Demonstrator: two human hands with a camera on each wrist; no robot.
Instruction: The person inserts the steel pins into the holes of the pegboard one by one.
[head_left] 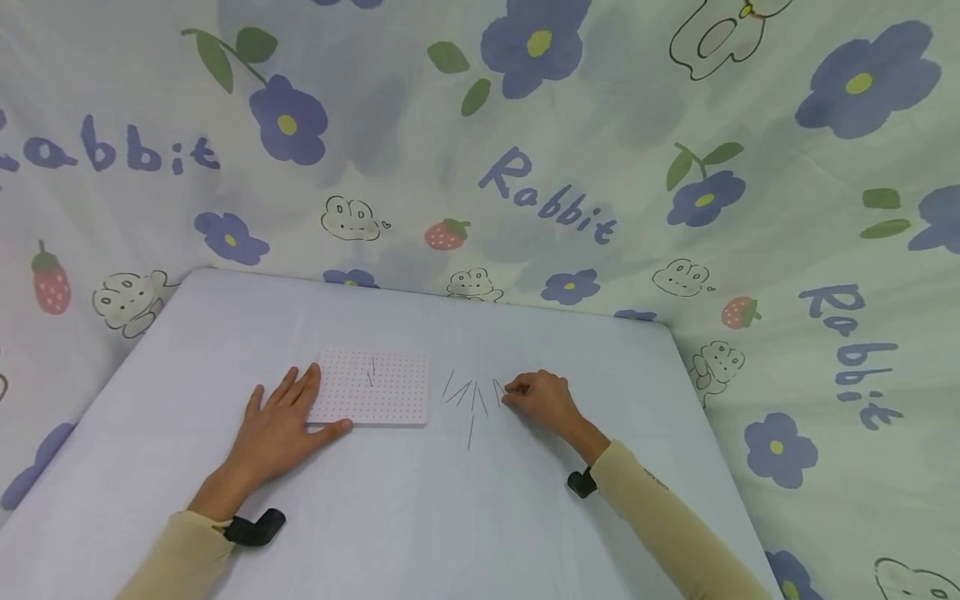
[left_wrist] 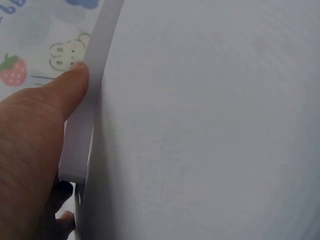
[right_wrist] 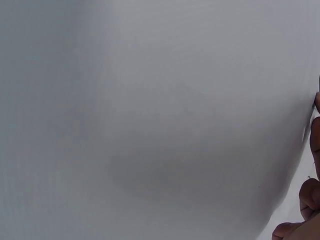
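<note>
A white pegboard (head_left: pixel 405 408) dotted with rows of small holes lies on the table. A thin dark pin (head_left: pixel 372 365) shows on its upper part, with another short dark line beside it, perhaps a shadow. My left hand (head_left: pixel 273 429) lies spread at the board's left front corner, fingers along the left side, thumb (left_wrist: pixel 72 90) against the front edge. Several needle-like pins (head_left: pixel 471 432) lie fanned out right of the board. At their right end my right hand (head_left: pixel 546 402) pinches with thumb and forefinger at a thin pin (head_left: pixel 497 393); its tip is hidden by the fingers.
A white cloth covers the table (head_left: pixel 337 517). Behind and beside it hangs a printed curtain (head_left: pixel 420 167) with flowers and rabbits. Black wrist straps (head_left: pixel 257 528) sit on both wrists.
</note>
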